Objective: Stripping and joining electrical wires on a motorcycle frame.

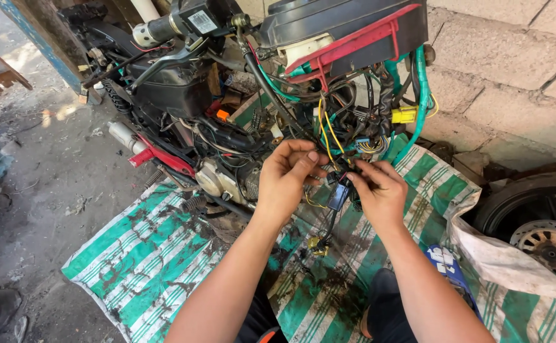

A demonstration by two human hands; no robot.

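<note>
Hard to make out where each wire runs inside the tangled wiring harness [354, 136]; lost in a knot of black, yellow and green. Left hand [285, 178] curled, fingertips pinching thin wires just above a small dark connector block [338, 195]. Right hand [379, 190] closed around the same bundle, fingers half hidden behind it. Connector hanging between both hands, in front of the stripped motorcycle [214, 95]. Yellow plug [318, 246] dangling below. Bike top cut off by the frame edge. Underneath, a grimy green-and-white striped tarp [144, 254] on dusty ground. Block wall [513, 70] behind, wheel [545, 235] at right, partly covered.
</note>
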